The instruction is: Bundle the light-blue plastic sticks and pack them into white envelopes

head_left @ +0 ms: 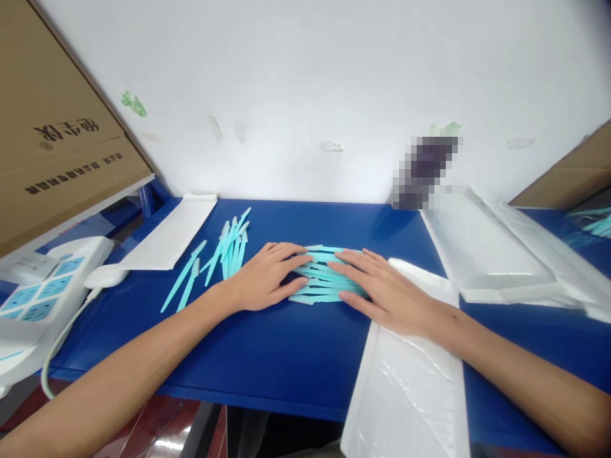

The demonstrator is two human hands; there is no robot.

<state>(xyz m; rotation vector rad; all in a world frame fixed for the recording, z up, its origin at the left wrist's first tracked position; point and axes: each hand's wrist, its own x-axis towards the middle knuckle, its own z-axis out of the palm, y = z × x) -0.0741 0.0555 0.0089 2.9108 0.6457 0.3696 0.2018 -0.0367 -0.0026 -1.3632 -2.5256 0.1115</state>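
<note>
White wall fills the far side, and below it a blue tabletop (267, 356) runs across your view. At far left you have one cardboard box (57, 127) leaning over the table, printed with dark characters. Near it lie one white device with blue buttons (33, 292) and one white handset (105, 275) on a cord. One flat white pouch (167, 232) lies just past them. Next comes a loose scatter of teal plastic sticks (224, 251); I count roughly ten, overlapping too much for an exact number.

Your left hand (260, 280) lies flat, fingers spread, its fingertips pressing the left ends of a second bundle of teal sticks (322, 277) at the table's middle, roughly eight of them lying side by side. Your right hand (382, 289) is flat too, fingers spread, on the bundle's right ends. Neither hand pinches anything.

Under your right wrist one white plastic bag (410, 394) hangs over the near edge. Farther right lies a stack of clear-fronted pouches (501, 261), count unclear, and one more cardboard box (568, 172) at far right.
</note>
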